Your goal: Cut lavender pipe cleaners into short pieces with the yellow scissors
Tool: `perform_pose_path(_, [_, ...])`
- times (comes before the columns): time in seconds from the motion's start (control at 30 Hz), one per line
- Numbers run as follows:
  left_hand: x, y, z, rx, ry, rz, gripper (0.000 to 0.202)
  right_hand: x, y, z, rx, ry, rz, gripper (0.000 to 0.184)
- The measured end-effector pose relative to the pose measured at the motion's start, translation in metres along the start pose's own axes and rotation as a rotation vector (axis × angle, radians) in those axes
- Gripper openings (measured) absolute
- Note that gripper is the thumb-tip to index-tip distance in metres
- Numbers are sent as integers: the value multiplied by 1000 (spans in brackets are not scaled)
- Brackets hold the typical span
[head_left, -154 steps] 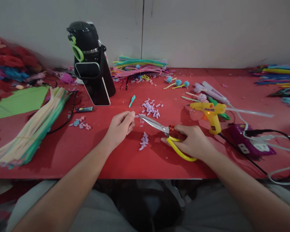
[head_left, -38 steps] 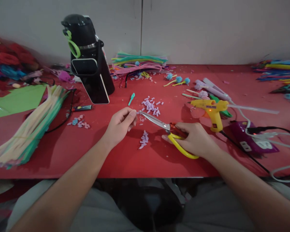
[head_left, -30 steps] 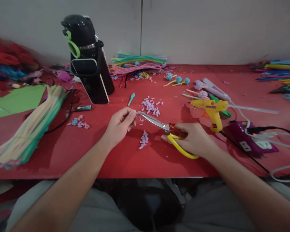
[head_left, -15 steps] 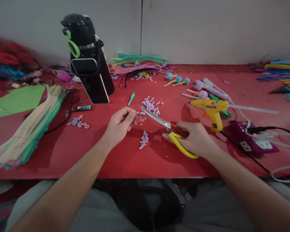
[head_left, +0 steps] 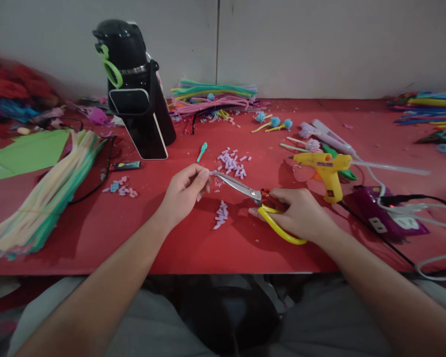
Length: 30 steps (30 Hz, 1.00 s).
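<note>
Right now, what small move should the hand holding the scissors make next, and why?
Probably open the scissors slightly and slide them further onto the lilac piece. Held in the right hand, their blades look nearly shut, with only the tip at the piece pinched in the left hand; cut bits lie nearby.

The left hand [head_left: 184, 191] pinches a pale speck [head_left: 210, 172] between 2 fingers [head_left: 202, 174], too small to identify. The right hand [head_left: 301, 213] hides most of the scissors' [head_left: 245, 187] red handle; only 1 yellow loop shows fully. At the worktop's [head_left: 193, 248] far-left corner, a red and blue heap [head_left: 11, 94] is blurred and cut off by the picture's edge. The pale bundle of stems [head_left: 40, 198] along the left edge and the cables [head_left: 431, 258] at the near-right corner also run out of view.
</note>
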<state>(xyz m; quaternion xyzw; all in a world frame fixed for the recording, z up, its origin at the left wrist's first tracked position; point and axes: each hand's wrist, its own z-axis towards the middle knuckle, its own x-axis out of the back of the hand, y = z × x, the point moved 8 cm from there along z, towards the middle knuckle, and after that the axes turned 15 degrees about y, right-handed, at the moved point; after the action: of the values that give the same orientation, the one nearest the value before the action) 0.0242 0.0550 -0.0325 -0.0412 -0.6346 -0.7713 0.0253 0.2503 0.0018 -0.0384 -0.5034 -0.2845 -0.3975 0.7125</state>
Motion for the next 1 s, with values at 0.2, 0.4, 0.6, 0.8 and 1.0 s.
perform_pose_path(0.2, [0, 0, 0, 0, 1, 14, 29, 1, -1, 0, 11, 2, 3, 65])
perform_pose_path(0.4, [0, -2, 0, 4, -4, -7, 29, 0, 1, 1, 18, 28, 2, 66])
perform_pose_path(0.6, [-1, -3, 1, 0, -13, -31, 29, 0, 2, 1, -3, 26, 13, 63])
perform_pose_path(0.8, [-1, -1, 1, -15, -18, -32, 28, 0, 3, -1, -40, -13, -5, 63])
perform_pose_path(1.0, [2, -1, 2, -5, -18, -37, 26, -1, 2, -1, -31, -8, 1, 64])
